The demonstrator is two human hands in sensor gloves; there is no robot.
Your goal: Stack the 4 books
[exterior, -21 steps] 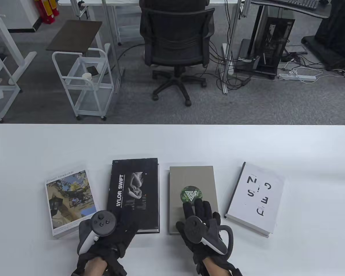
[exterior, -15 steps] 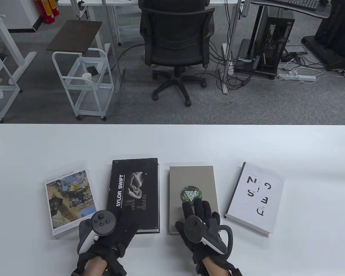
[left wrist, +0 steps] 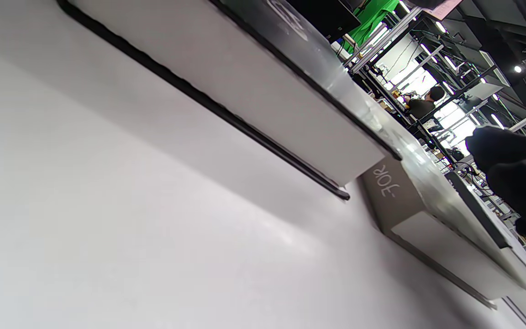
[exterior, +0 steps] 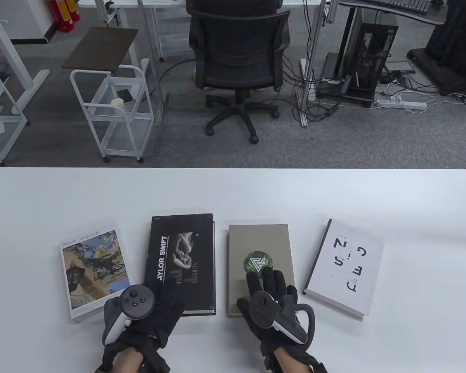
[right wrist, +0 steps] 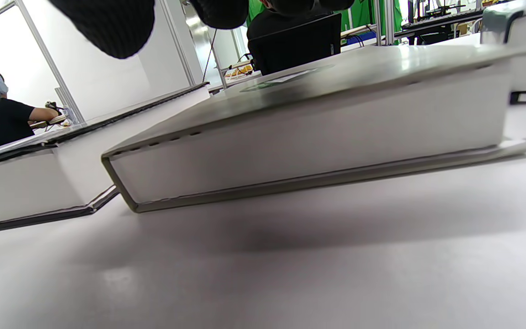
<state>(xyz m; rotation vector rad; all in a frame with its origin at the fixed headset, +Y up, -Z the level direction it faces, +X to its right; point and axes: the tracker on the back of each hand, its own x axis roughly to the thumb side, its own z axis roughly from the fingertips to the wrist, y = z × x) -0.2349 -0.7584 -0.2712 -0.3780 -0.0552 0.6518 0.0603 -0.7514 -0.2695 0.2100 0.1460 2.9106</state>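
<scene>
Four hardcover books lie flat in a row across the lower middle of the table view, none stacked. From left: a white book with a tree photograph (exterior: pixel 95 270), tilted slightly; a black "Taylor Swift" book (exterior: pixel 182 256); a grey-olive book with a round green emblem (exterior: pixel 259 248); a white book with scattered black letters (exterior: pixel 345 266), tilted rightward.

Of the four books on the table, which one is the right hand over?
The grey-green book with the round leaf-pattern emblem, third from the left. The right hand lies over its near end; the photo-cover, black and white books do not have that hand on them.
</scene>
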